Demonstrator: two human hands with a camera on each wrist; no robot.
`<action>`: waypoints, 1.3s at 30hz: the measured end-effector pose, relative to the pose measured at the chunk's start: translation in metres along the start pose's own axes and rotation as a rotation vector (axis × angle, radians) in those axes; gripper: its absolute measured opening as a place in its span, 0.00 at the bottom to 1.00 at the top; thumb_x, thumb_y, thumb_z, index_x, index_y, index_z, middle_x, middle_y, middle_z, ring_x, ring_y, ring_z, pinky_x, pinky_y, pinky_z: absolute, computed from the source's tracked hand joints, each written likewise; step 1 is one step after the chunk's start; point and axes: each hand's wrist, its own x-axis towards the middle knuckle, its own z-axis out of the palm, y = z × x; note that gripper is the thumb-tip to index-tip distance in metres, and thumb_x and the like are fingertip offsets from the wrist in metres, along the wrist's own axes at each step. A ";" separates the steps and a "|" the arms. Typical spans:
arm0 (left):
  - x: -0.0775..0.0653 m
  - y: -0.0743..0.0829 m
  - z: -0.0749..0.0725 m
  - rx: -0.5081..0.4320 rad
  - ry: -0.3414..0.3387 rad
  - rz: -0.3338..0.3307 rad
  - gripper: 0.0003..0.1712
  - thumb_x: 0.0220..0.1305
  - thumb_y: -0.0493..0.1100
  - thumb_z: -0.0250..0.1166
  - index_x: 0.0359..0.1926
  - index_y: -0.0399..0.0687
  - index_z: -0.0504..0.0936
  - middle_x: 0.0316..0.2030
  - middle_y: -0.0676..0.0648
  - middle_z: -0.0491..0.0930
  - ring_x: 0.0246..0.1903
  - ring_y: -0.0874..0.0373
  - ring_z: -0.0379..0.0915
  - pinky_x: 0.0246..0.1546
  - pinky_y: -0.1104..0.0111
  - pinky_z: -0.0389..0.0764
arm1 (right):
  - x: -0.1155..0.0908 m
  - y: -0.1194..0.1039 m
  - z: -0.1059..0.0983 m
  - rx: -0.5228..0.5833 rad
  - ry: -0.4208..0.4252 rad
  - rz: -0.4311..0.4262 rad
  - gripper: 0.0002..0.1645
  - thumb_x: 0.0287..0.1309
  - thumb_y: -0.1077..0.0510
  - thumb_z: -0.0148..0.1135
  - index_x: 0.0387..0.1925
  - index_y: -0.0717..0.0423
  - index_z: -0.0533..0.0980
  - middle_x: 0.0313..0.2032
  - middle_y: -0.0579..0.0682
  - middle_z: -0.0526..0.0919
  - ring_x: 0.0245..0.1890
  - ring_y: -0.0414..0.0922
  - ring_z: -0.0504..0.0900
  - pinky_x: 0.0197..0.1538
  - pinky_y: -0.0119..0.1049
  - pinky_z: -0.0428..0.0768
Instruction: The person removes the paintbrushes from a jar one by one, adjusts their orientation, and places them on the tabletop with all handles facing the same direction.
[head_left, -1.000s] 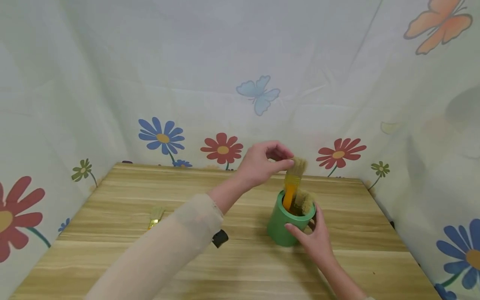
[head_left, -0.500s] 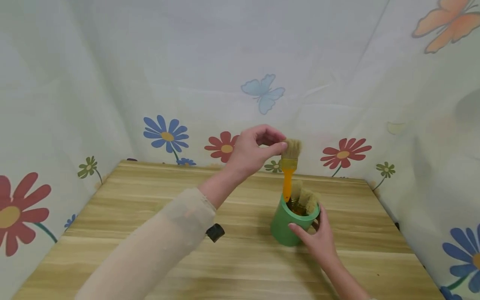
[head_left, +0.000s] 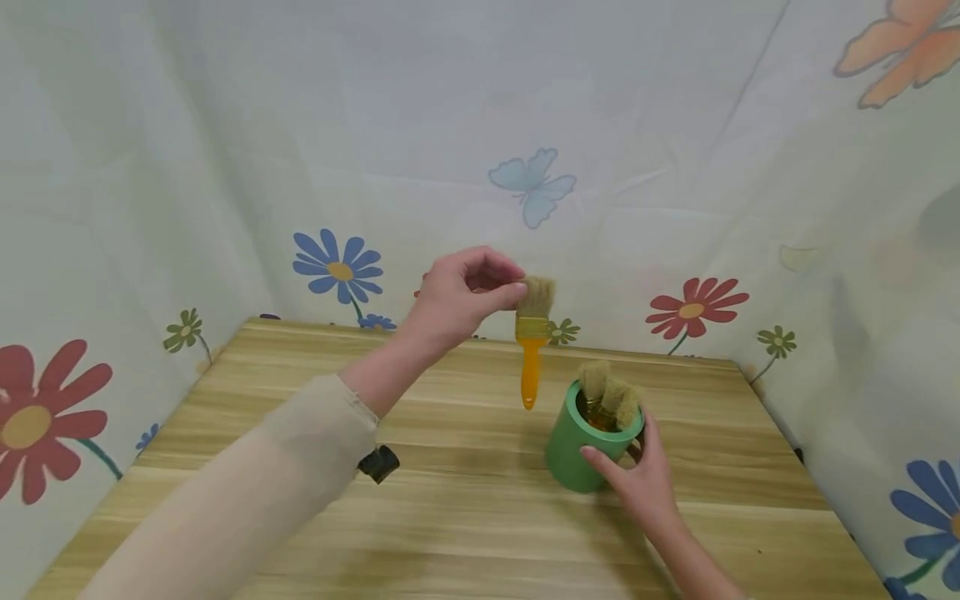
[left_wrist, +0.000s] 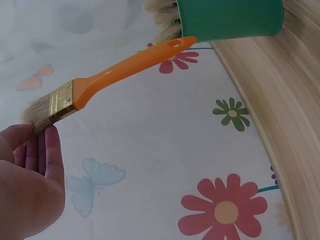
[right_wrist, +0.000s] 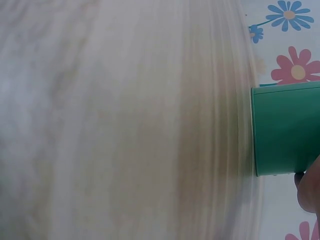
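My left hand (head_left: pixel 467 293) pinches a paintbrush (head_left: pixel 530 362) by the tip of its bristles. The brush hangs with its orange handle pointing down, to the left of a green cup (head_left: pixel 572 450) and apart from it. In the left wrist view, thumb and fingertips meet on the pale bristles beside the gold ferrule (left_wrist: pixel 62 101). My right hand (head_left: pixel 642 477) grips the cup at its right side, thumb on the front. Bristle heads of other brushes (head_left: pixel 622 402) stick up out of the cup. Their handles are hidden inside it.
A small black object (head_left: pixel 380 463) lies on the wooden table (head_left: pixel 480 533), partly behind the left sleeve (head_left: pixel 247 475). Behind the table's back edge hangs a pale cloth (head_left: pixel 420 125) printed with flowers and butterflies.
My left hand has drawn the paintbrush up out of the cup and carried it left. The right hand keeps its hold on the cup. The sleeve now covers a brush seen earlier at left.
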 end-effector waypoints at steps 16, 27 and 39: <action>-0.029 -0.023 -0.061 0.090 0.052 -0.151 0.12 0.70 0.41 0.74 0.51 0.43 0.86 0.47 0.44 0.86 0.46 0.50 0.84 0.51 0.64 0.88 | 0.000 0.001 -0.003 -0.006 0.007 -0.011 0.63 0.60 0.53 0.82 0.84 0.51 0.51 0.76 0.57 0.66 0.76 0.56 0.66 0.76 0.58 0.68; -0.052 -0.042 -0.089 0.101 0.027 -0.259 0.15 0.72 0.40 0.73 0.53 0.37 0.84 0.46 0.40 0.86 0.42 0.50 0.86 0.49 0.66 0.89 | -0.001 0.000 -0.002 -0.002 0.002 -0.007 0.64 0.60 0.53 0.81 0.85 0.53 0.50 0.76 0.58 0.65 0.76 0.57 0.65 0.76 0.58 0.67; -0.070 -0.065 -0.109 0.086 -0.042 -0.352 0.15 0.72 0.37 0.72 0.54 0.31 0.83 0.41 0.41 0.86 0.38 0.52 0.86 0.49 0.62 0.90 | 0.000 -0.002 -0.001 -0.018 0.000 -0.004 0.62 0.60 0.53 0.81 0.84 0.51 0.51 0.76 0.56 0.66 0.76 0.54 0.66 0.74 0.55 0.69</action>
